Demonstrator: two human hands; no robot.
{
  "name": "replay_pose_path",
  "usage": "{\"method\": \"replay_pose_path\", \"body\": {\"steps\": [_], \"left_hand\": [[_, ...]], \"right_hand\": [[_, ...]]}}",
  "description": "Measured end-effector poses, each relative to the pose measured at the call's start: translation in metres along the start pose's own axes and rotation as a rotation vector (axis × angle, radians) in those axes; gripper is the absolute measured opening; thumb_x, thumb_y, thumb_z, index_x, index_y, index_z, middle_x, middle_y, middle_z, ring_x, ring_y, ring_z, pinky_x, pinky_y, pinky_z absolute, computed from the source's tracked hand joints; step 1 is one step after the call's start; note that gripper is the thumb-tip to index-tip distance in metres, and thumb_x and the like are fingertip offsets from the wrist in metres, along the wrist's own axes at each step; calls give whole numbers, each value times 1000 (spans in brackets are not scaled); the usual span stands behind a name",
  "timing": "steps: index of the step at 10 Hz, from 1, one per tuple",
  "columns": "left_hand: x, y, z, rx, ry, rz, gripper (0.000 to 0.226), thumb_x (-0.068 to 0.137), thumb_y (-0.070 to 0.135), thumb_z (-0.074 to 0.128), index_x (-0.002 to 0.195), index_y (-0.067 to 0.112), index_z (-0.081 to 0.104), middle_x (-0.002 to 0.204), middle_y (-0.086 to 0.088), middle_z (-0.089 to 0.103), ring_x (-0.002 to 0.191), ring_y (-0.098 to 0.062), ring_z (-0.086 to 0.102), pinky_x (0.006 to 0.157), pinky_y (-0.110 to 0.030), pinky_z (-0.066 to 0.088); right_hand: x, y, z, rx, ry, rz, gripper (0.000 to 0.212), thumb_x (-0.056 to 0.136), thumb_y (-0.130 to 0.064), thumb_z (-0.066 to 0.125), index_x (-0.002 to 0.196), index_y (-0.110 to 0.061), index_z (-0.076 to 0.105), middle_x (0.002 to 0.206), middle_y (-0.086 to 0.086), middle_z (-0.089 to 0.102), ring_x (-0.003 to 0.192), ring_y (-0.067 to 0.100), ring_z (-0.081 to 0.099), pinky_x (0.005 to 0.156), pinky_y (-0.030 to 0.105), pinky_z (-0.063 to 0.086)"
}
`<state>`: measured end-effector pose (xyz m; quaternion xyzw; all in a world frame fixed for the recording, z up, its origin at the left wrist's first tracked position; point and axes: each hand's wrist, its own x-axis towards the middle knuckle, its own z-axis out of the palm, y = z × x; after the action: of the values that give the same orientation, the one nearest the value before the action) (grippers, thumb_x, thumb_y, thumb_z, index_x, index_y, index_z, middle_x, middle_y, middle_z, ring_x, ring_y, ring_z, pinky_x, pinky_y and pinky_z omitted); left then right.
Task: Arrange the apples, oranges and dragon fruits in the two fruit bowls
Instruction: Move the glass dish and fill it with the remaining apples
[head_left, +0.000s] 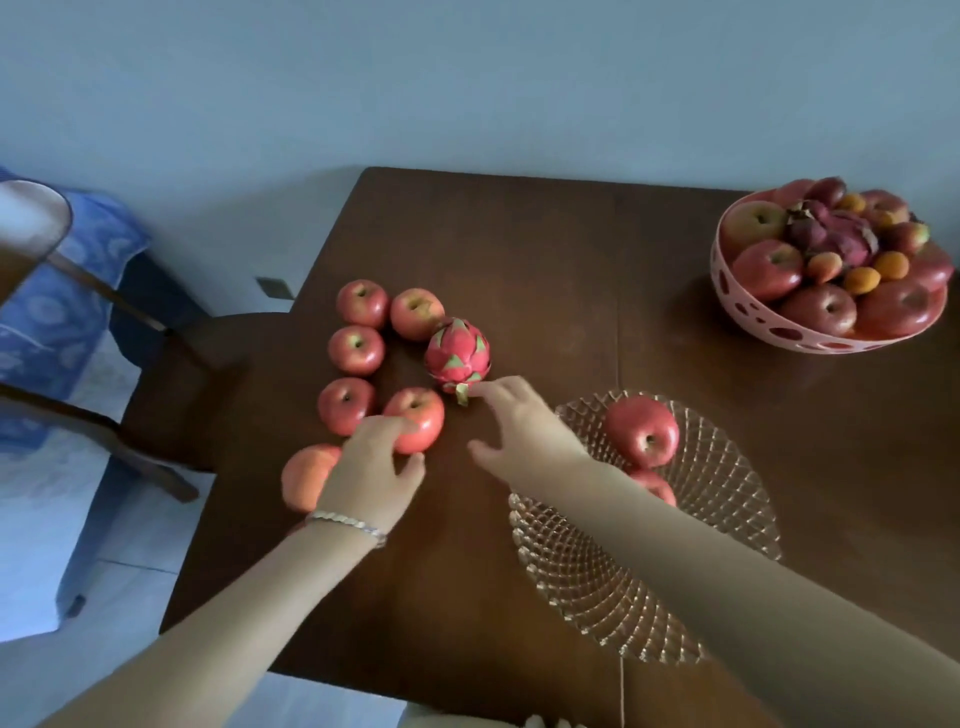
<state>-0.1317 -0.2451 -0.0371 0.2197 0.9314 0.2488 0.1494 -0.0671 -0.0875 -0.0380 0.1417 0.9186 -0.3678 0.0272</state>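
With your left hand (371, 457) cupped over the near apple (415, 418) and right hand (511, 421) spread empty by the dragon fruit (457, 353), close fully before lifting toward the glass bowl (675, 587).

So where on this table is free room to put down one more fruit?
Free: the far middle of the wooden table, between the loose apples and the pink bowl, and the near strip left of the glass bowl. Crowded: around the dragon fruit.

Dark wooden table (545, 249) bears loose apples (358, 351); dragon fruit (457, 353); two bowls (727, 499).
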Motion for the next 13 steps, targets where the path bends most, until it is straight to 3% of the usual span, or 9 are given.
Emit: {"method": "replay_pose_path", "body": {"steps": [1, 2, 4, 5, 7, 8, 9, 11, 13], "left_hand": [[9, -39, -21, 134, -57, -160, 41, 83, 20, 61, 123, 18, 53, 127, -9, 50, 116, -28, 51, 99, -39, 41], [16, -63, -23, 264, -163, -257, 53, 84, 25, 58, 134, 21, 40, 136, -11, 39, 119, -33, 47, 96, -41, 42], [33, -91, -4, 336, -290, -378, 72, 82, 39, 62, 141, 26, 23, 147, -10, 22, 128, -36, 36, 98, -42, 42], [35, -96, 0, 349, -311, -394, 76, 78, 42, 66, 140, 30, 23, 144, -9, 24, 125, -37, 36, 93, -41, 45], [24, -66, -18, 321, -237, -260, 74, 71, 49, 66, 133, 32, 31, 131, -7, 38, 114, -34, 48, 85, -39, 48], [18, -26, -24, 35, -220, -134, 70, 65, 47, 73, 125, 34, 39, 125, -1, 45, 106, -26, 57, 88, -36, 50], [10, 20, -16, -214, -307, -28, 67, 61, 44, 76, 119, 35, 44, 116, 6, 51, 99, -13, 58, 87, -27, 47], [-23, 92, 37, -151, -625, 260, 76, 63, 44, 73, 129, 43, 34, 129, 9, 40, 110, -9, 52, 97, -29, 47], [-39, 137, 82, 257, -775, 385, 79, 73, 36, 64, 140, 36, 23, 148, 16, 9, 121, -23, 48, 99, -41, 44]], "right_hand": [[41, -24, 48, -244, -194, 46, 79, 81, -31, 66, 145, -32, 20, 149, 10, 20, 135, 33, 28, 105, 45, 38], [69, -34, 85, -442, -275, 92, 83, 84, -39, 62, 147, -36, 9, 154, 13, 6, 134, 39, 26, 101, 43, 38], [81, -34, 107, -311, -123, 272, 76, 73, -30, 73, 136, -31, 31, 143, 14, 17, 120, 39, 36, 89, 41, 47], [66, -26, 100, -226, -129, 318, 83, 62, -39, 77, 132, -29, 36, 135, 11, 22, 117, 35, 36, 88, 40, 48], [20, -17, 58, 266, 20, 450, 65, 63, -47, 77, 114, -31, 40, 114, 1, 47, 106, 22, 51, 86, 32, 48], [-6, -10, 22, 705, 59, 542, 48, 71, -39, 76, 106, -28, 45, 109, 2, 50, 97, 22, 57, 72, 31, 53], [-39, 7, -13, 1064, 65, 598, 47, 61, -41, 75, 101, -30, 53, 116, 8, 51, 99, 32, 62, 68, 42, 59], [-96, 78, -82, 616, 270, 591, 45, 69, -28, 78, 107, -28, 54, 101, -3, 53, 88, 17, 59, 76, 40, 58], [-112, 137, -107, -36, 140, 511, 66, 57, -47, 81, 112, -34, 48, 113, -4, 46, 98, 18, 57, 81, 35, 55]]}}
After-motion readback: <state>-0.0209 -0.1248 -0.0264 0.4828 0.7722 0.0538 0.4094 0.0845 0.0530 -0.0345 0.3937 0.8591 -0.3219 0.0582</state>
